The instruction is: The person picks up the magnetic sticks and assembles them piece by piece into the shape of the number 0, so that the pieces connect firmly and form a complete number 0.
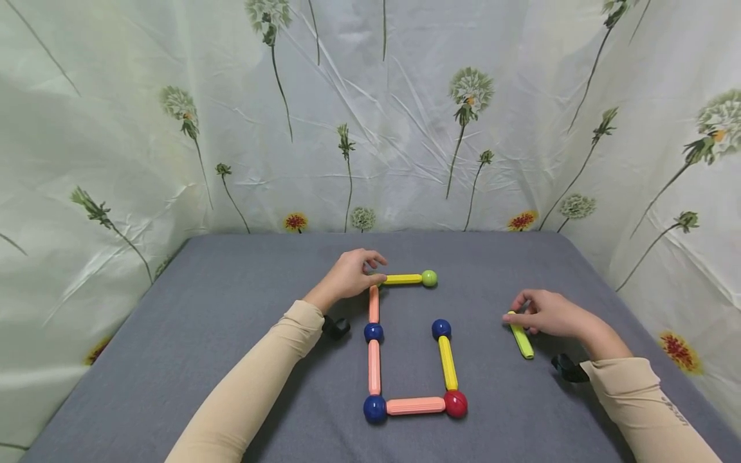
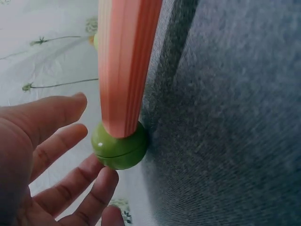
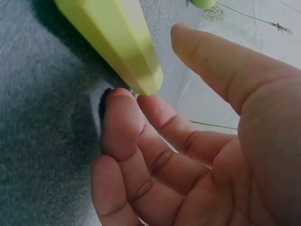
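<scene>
At the far left corner of a shape of magnetic rods and balls, my left hand (image 1: 350, 273) is beside a green ball (image 2: 118, 153). Its thumb is apart from the ball, while fingertips lie at or against the ball's lower side. A pink rod (image 2: 126, 70) is joined to that ball; a yellow rod (image 1: 404, 279) runs right to a light green ball (image 1: 429, 278). On the right, my right hand (image 1: 548, 314) is at the far end of a loose lime rod (image 3: 117, 42). Fingertips meet or nearly meet the rod's end, and the thumb stands off it.
Nearer me, the shape continues through blue balls (image 1: 374, 408), pink rods (image 1: 415, 406), a red ball (image 1: 455, 404) and a yellow rod (image 1: 448, 363) topped by a blue ball (image 1: 441, 329). A grey cloth covers the table (image 1: 243, 283); a flowered curtain (image 1: 382, 116) hangs behind.
</scene>
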The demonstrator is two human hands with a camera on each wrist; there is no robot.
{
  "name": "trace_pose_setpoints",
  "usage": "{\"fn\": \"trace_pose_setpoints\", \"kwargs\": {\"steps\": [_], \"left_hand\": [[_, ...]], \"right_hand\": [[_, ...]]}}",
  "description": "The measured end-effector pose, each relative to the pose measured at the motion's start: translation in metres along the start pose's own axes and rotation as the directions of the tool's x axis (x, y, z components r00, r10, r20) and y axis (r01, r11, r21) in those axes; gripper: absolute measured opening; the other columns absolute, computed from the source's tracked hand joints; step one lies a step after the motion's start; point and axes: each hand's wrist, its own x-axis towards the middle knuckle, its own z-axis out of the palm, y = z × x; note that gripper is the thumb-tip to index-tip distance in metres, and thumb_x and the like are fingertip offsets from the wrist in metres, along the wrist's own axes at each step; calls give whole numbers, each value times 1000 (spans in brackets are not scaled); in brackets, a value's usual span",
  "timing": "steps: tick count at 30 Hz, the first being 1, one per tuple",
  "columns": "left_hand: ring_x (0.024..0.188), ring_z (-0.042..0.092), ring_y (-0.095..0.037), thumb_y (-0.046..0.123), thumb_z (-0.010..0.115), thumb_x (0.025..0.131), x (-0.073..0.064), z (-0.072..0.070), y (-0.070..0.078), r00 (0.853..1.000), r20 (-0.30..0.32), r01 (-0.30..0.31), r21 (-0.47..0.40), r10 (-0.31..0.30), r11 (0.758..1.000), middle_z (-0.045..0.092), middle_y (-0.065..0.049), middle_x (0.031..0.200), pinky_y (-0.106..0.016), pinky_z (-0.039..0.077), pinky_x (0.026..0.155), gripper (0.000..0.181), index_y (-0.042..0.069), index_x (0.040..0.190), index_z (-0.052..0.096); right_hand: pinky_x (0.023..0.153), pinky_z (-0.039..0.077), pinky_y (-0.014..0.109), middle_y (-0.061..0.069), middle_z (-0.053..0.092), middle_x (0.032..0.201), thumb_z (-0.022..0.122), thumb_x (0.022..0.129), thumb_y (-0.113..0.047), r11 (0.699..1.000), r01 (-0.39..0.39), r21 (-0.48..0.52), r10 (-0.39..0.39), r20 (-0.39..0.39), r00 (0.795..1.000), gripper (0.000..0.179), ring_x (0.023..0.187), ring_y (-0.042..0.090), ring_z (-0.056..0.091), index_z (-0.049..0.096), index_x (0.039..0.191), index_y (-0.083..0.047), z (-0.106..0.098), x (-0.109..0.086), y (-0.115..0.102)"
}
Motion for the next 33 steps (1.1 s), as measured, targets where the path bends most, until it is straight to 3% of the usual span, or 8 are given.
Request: {"fn": "trace_pose_setpoints", "kwargs": {"steps": [8, 13, 21, 33], "left_hand": [[108, 70, -24, 26, 79, 100, 12, 3, -6, 996, 87, -1, -88, 8, 996, 77, -9, 122, -38, 59, 89, 33, 16, 131, 76], [107, 71, -23, 24, 78, 100, 18, 6, -11, 993, 115, -5, -92, 16, 996, 78, -7, 120, -36, 60, 87, 31, 18, 130, 76], [99, 71, -19, 21, 77, 101, 21, 7, -11, 991, 126, -21, -93, 33, 995, 80, -2, 111, -33, 58, 83, 21, 19, 121, 81], [97, 69, -16, 20, 77, 101, 21, 8, -11, 992, 119, -18, -97, 29, 995, 81, 0, 113, -30, 57, 82, 15, 19, 115, 84]], "right_hand": [[69, 50, 34, 2, 67, 79, 77, 99, -42, 999, -45, 27, 44, 22, 999, 46, 73, 16, 63, 63, 113, 0, 1, 2, -4], [65, 49, 31, 0, 63, 73, 80, 97, -38, 997, -62, 51, 59, 48, 997, 43, 69, 15, 58, 62, 107, 0, 1, -1, -4], [60, 49, 28, -1, 63, 71, 79, 97, -34, 995, -72, 62, 68, 66, 995, 31, 66, 14, 58, 68, 92, -6, 2, -7, -4], [59, 43, 26, -5, 57, 66, 75, 99, -35, 997, -30, 71, 26, 51, 998, 32, 63, 11, 52, 69, 82, -9, 6, 3, -7]]}}
